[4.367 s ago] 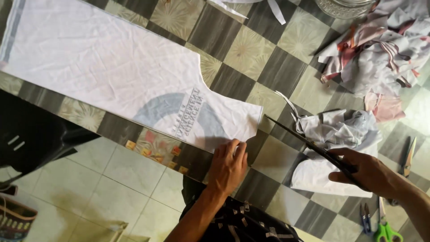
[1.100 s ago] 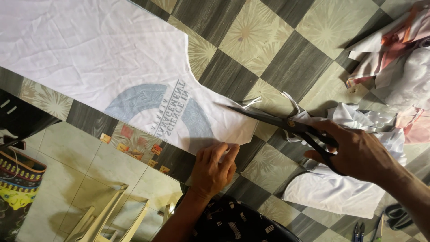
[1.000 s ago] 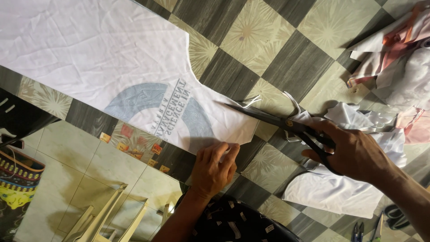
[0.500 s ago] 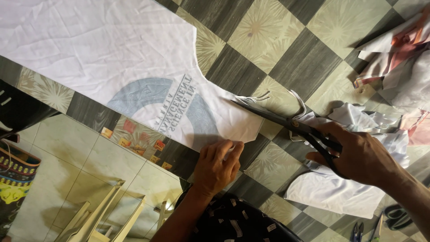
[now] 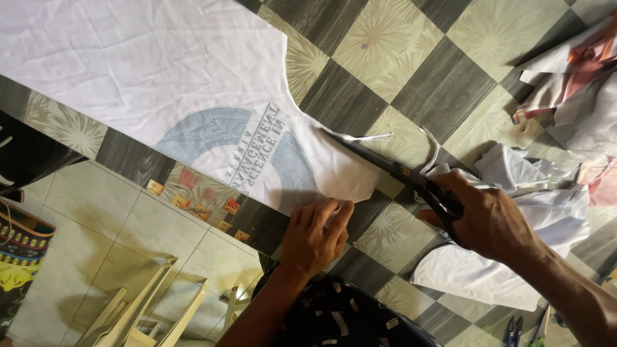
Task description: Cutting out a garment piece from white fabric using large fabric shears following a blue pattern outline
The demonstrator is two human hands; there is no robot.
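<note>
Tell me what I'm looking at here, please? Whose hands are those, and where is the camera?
The camera sits on a person's head and looks down, so both hands are that person's own. The left hand presses flat on the edge of a white cloth with a blue-grey print, spread on a checkered table. The right hand holds dark scissors, blades at the cloth's edge. A pile of white cloth pieces lies beside it, and more scraps lie at the far right.

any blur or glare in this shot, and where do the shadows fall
Head view: mostly sharp; soft daylight, no harsh glare; the left hand casts a faint shadow on the white cloth; the right hand with the scissors looks slightly soft; lower-left floor is brighter.
</note>
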